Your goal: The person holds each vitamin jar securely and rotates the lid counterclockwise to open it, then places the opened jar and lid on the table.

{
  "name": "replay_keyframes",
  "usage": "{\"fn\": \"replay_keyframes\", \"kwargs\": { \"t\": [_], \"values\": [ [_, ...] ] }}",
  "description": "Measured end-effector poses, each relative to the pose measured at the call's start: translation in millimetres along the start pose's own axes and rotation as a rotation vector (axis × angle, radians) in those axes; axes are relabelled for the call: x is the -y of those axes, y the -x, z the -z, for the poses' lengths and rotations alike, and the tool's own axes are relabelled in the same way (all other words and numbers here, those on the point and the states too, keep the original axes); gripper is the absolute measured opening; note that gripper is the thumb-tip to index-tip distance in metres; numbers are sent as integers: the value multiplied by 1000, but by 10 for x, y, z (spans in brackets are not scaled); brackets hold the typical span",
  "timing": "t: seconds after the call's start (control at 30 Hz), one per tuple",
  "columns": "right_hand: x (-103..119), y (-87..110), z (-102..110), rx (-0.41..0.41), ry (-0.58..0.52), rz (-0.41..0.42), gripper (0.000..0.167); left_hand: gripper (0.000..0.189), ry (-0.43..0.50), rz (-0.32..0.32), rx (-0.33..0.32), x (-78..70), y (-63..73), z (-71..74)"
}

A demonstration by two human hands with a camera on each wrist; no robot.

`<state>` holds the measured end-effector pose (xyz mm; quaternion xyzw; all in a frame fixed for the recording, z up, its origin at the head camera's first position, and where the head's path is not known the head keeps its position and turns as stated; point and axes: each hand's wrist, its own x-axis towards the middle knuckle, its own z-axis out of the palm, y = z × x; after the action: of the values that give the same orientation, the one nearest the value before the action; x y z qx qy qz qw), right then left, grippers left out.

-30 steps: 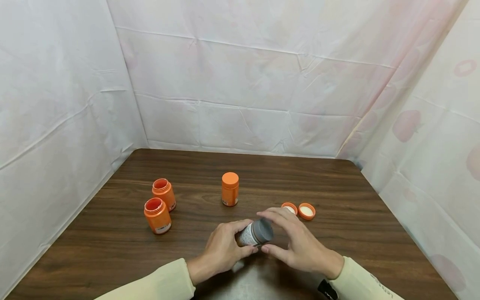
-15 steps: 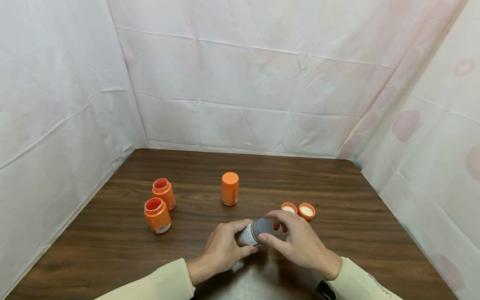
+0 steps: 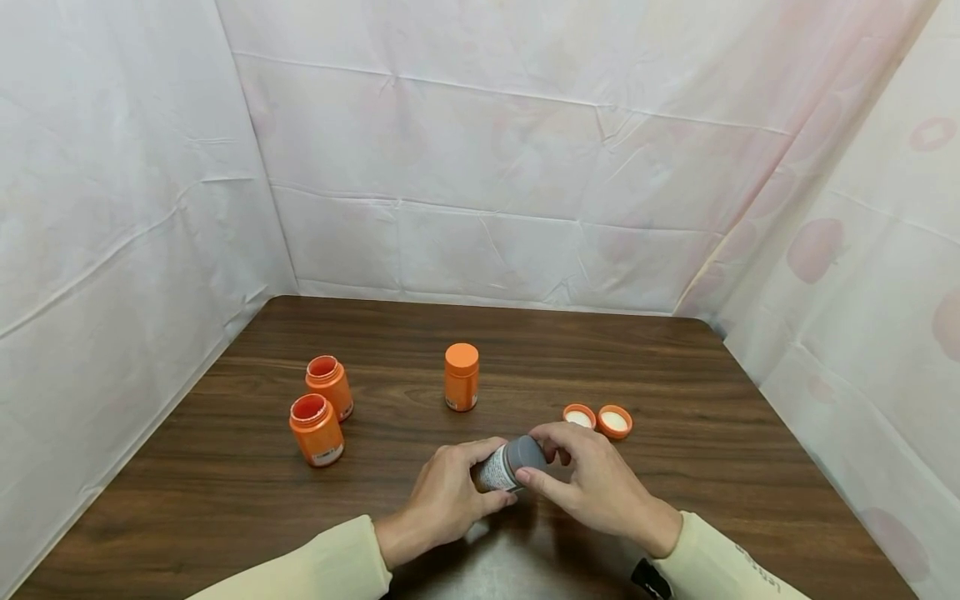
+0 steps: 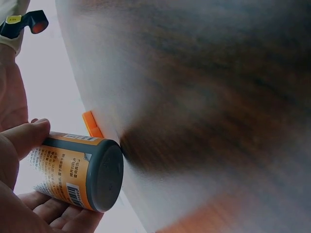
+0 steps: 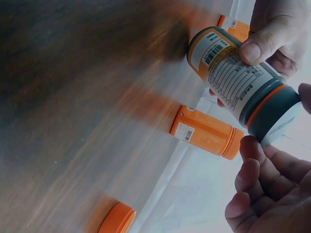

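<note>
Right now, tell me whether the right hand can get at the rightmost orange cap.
Probably yes: the orange cap lies just beyond the right hand, nothing visible between, though that hand pinches the grey lid.

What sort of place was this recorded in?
Probably a makeshift indoor booth set up for filming, though nothing confirms it: pale, creased sheeting hangs on three sides of a dark wood-grain table, where orange bottles stand apart from two upturned orange caps.
</note>
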<state>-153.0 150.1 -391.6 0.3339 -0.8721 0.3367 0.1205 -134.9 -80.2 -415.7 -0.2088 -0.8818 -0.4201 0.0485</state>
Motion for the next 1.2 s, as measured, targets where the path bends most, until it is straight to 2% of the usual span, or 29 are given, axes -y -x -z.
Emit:
{"fn": "replay_keyframes", "kwargs": {
  "t": [0.27, 0.5, 0.67, 1.03, 1.2],
  "values": [
    [-8, -9, 35, 2, 14, 135, 41, 52, -15, -1, -5, 0, -2, 0],
    [-8, 17, 73, 42, 11, 175, 58, 55, -30, -4, -10, -2, 2, -2],
    [-15, 23, 86, 63, 19, 214, 63, 56, -33, -2, -8, -5, 8, -5],
    [-18, 22, 92, 71, 14, 229, 70, 58, -37, -8, -13, -2, 11, -9],
    [-5, 13, 85, 44, 17, 208, 66, 57, -35, 0, -17, -2, 10, -11]
  ]
}}
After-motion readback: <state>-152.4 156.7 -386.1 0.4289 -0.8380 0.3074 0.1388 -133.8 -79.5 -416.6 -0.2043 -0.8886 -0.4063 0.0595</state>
